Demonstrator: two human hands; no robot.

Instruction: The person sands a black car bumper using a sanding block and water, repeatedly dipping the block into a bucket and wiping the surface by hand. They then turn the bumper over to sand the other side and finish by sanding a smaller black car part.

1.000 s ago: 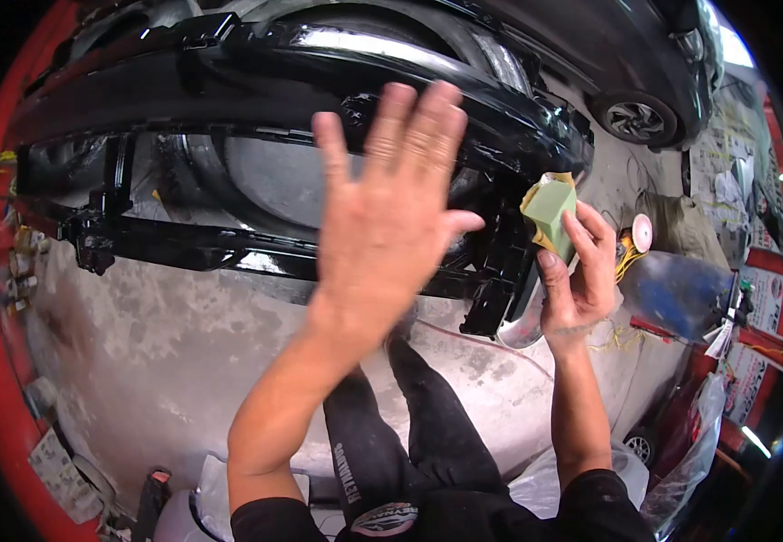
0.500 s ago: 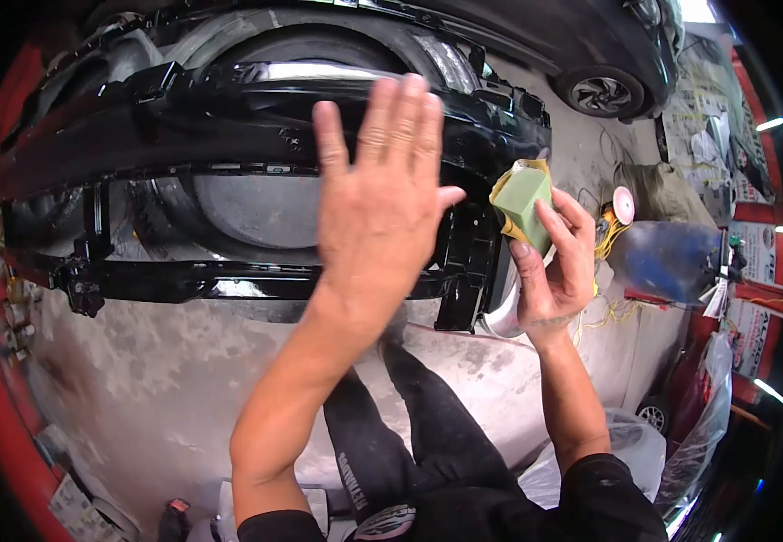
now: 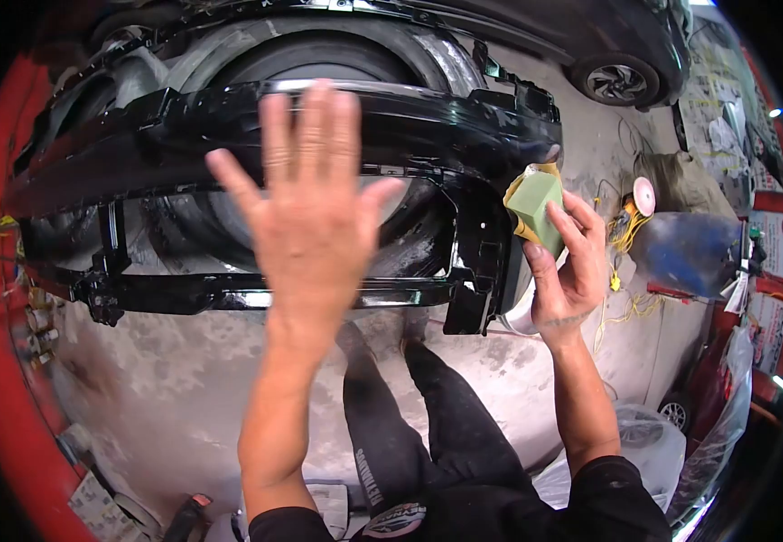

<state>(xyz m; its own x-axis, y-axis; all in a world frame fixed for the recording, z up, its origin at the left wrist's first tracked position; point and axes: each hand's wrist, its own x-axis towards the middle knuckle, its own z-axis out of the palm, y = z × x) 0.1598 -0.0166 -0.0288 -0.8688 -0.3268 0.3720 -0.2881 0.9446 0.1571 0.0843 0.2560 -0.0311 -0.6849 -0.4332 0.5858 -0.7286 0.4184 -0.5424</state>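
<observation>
My left hand (image 3: 310,208) is spread flat over the glossy black bumper (image 3: 202,131), fingers apart and holding nothing; it is slightly blurred, and whether it touches the surface I cannot tell. Between the thumb and fingers of my right hand (image 3: 577,257) is a green block (image 3: 534,203) with yellowish sandpaper wrapped partly round it. That hand is beside the bumper's right end. The bumper lies across tires (image 3: 215,63), with its openings facing up.
A dark car (image 3: 536,36) stands at the back right. On the right are a polisher with a pink pad (image 3: 644,196), yellow cords (image 3: 626,235), a blue-stained container (image 3: 685,253) and clear plastic sheeting (image 3: 726,406). Small cans (image 3: 41,327) stand at the left.
My left hand has moved left along the bumper, its fingers spread wider. My right hand still holds the green block. The view has shifted slightly.
</observation>
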